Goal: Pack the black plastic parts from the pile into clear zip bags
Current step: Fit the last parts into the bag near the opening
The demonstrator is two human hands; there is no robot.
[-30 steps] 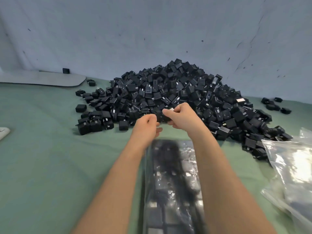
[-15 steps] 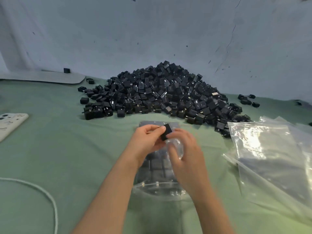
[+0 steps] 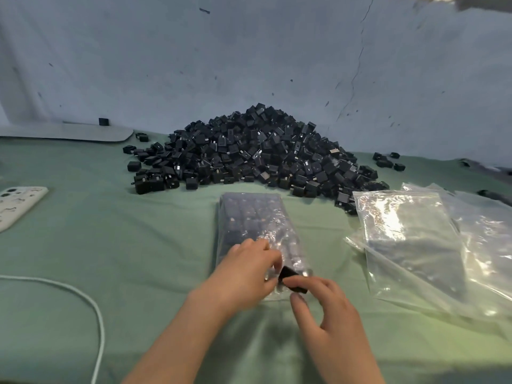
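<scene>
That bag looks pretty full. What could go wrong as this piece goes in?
1. The bag looks nearly packed with rows, so the part that the right hand pinches at its mouth may jam or knock the rows askew.
2. The left hand seems to grip only the mouth's edge; the slick film could slip and the opening close.
3. If the part drops, it might land among the spare bags nearby.

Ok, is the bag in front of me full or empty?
Nearly full: rows of black parts show through the clear bag almost to its mouth, where the right hand pinches another part.
</scene>
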